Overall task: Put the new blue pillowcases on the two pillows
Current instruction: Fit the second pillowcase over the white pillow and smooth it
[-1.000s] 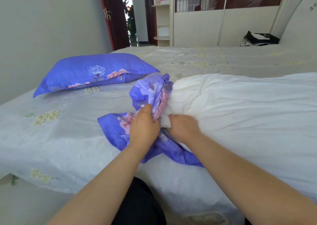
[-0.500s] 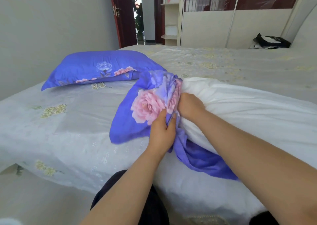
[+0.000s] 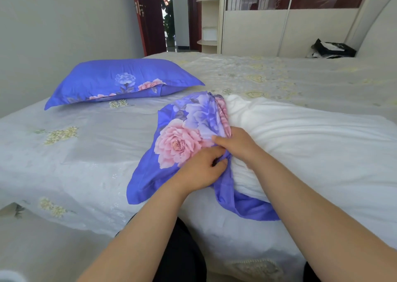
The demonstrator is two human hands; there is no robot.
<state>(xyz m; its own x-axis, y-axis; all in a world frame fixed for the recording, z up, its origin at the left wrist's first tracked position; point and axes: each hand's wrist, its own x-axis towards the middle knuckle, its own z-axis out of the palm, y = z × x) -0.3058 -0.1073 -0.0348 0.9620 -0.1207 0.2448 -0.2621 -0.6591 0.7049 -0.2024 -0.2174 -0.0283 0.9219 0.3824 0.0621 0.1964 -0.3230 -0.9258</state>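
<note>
A bare white pillow lies across the bed at the right. A blue pillowcase with a large pink flower is bunched over the pillow's left end. My left hand pinches the gathered edge of the pillowcase near the pillow's front corner. My right hand lies against the pillow's end, fingers closed on the same bunched edge just above. A second pillow in a matching blue floral case rests flat at the far left of the bed.
The bed has a pale sheet with small yellow flower prints. A black and white bag lies at the far right edge. Behind stand a wardrobe and an open dark red door.
The pillowcase has been spread open leftward, showing the pink flower. Both hands have shifted along its gathered edge at the pillow's end; the right hand has come back down towards the left.
</note>
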